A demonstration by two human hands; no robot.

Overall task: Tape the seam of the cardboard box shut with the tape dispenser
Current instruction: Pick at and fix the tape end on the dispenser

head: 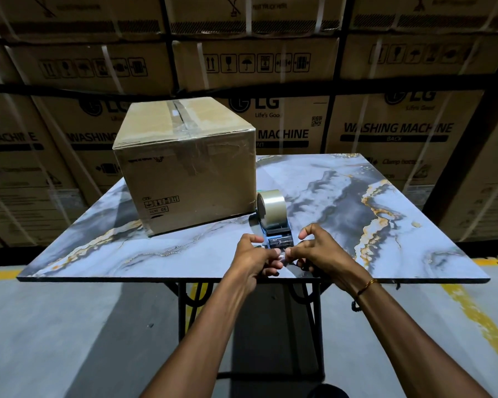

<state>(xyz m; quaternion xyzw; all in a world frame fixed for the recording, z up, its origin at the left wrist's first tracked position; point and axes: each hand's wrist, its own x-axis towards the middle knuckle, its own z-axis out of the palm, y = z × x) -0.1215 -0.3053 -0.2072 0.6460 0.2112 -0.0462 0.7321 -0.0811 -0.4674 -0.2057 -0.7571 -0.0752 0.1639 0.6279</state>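
Note:
A brown cardboard box stands on the left rear part of a marble-patterned table; clear tape runs along its top seam and down the front face. The tape dispenser, with a roll of clear tape on it, rests on the table just right of the box's near corner. My left hand and my right hand meet at the dispenser's near end. Both pinch the loose end of the clear tape between thumb and fingers.
The table's near edge lies just under my wrists, on a black metal stand. Behind the table rises a wall of stacked washing machine cartons. Yellow floor lines run right of the stand.

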